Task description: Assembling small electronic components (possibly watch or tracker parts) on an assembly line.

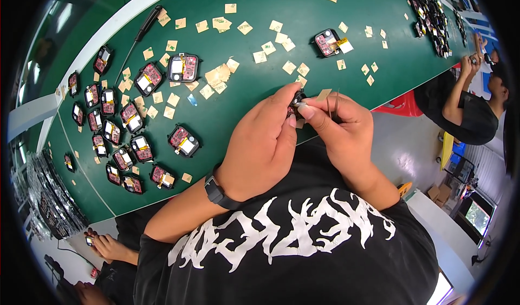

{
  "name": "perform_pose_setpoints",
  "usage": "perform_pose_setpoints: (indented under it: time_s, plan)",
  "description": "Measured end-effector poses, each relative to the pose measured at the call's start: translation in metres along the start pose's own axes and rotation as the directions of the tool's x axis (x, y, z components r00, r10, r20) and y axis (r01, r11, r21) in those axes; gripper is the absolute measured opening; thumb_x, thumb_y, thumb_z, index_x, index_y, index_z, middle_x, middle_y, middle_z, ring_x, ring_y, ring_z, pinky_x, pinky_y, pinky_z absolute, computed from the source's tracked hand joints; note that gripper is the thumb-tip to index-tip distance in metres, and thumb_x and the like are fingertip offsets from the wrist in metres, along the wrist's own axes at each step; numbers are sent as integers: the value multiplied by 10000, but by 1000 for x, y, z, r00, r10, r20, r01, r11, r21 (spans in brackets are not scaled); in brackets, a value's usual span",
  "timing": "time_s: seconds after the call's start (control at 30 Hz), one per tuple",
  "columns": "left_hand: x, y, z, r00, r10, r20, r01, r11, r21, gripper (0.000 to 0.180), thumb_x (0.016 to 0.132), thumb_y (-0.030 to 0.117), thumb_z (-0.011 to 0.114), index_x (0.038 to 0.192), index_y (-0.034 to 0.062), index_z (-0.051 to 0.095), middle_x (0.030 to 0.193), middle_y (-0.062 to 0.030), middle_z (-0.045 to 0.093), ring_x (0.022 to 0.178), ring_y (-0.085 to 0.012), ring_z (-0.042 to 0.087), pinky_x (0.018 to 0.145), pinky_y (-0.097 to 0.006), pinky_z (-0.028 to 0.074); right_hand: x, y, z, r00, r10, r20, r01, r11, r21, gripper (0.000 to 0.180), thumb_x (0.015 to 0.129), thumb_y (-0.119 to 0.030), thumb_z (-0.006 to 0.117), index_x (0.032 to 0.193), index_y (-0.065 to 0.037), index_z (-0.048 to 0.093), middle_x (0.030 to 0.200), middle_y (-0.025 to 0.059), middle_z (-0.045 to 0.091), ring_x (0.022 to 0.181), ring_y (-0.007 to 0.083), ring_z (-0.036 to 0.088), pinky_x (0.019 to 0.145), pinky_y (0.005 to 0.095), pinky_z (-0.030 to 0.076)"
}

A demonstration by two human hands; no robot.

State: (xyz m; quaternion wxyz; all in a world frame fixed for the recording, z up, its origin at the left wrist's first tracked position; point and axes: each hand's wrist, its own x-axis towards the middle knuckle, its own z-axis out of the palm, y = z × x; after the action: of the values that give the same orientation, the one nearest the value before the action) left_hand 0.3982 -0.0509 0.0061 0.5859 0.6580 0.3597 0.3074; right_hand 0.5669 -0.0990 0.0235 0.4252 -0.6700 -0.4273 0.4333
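My left hand (pixel 265 137) is closed around a small black device housing (pixel 297 98), close to the table's near edge. A bit of red circuit board shows in it; the fingers hide most of the rest. My right hand (pixel 341 134) meets it from the other side, with thumb and fingertips pinched at the housing. Thin metal tweezers (pixel 337 103) stick up from between the right fingers. A tan paper square (pixel 324 94) shows beside those fingertips; whether they grip it, I cannot tell. Nearest on the table lies an open housing (pixel 184 140) with a red board and white block.
Several similar open housings (pixel 131 116) cluster at the left. Tan squares (pixel 218 75) are scattered over the green table (pixel 368 2). A black-handled screwdriver (pixel 149 22) lies at the far left, a dark heap of parts (pixel 428 15) at the far right. Co-workers sit at both sides.
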Motion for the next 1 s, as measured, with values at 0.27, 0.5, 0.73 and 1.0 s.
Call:
perform_pose_setpoints:
  time_s: [0.27, 0.5, 0.73, 1.0]
  plan:
    - [0, -1, 3, 998, 39, -50, -36, 998, 51, 423, 952, -7, 532, 1374, -25, 526, 961, -124, 629, 714, -174, 601, 665, -304, 490, 4, -9, -1, 978, 203, 41, -207, 942, 263, 127, 910, -58, 740, 1002, 29, 754, 842, 42, 723, 749, 64, 625, 660, 206, 470]
    - [0, 4, 2, 999, -11, -34, 12, 1000, 20, 442, 889, -1, 608, 1321, -42, 523, 1028, -207, 640, 842, -351, 641, 746, -402, 528, 4, -7, -7, 999, 33, 35, -34, 998, 44, 124, 876, -12, 758, 984, 48, 756, 831, 35, 682, 732, 62, 611, 619, 213, 449]
    - [1, 0, 6, 996, -47, -80, 48, 999, 10, 397, 862, 20, 661, 1245, -28, 569, 975, -197, 650, 802, -351, 645, 699, -412, 523, 0, -8, -1, 981, 187, 53, -194, 950, 245, 128, 889, -17, 749, 991, 59, 749, 834, 35, 696, 746, 65, 618, 638, 209, 475]
    - [1, 0, 7, 996, -38, -80, 44, 996, 75, 393, 889, -30, 666, 1274, -21, 587, 937, -83, 624, 659, -63, 590, 549, -227, 481, -1, -9, -3, 972, 229, 56, -236, 953, 188, 123, 911, -46, 739, 990, 48, 729, 838, 26, 731, 734, 36, 615, 642, 199, 485]
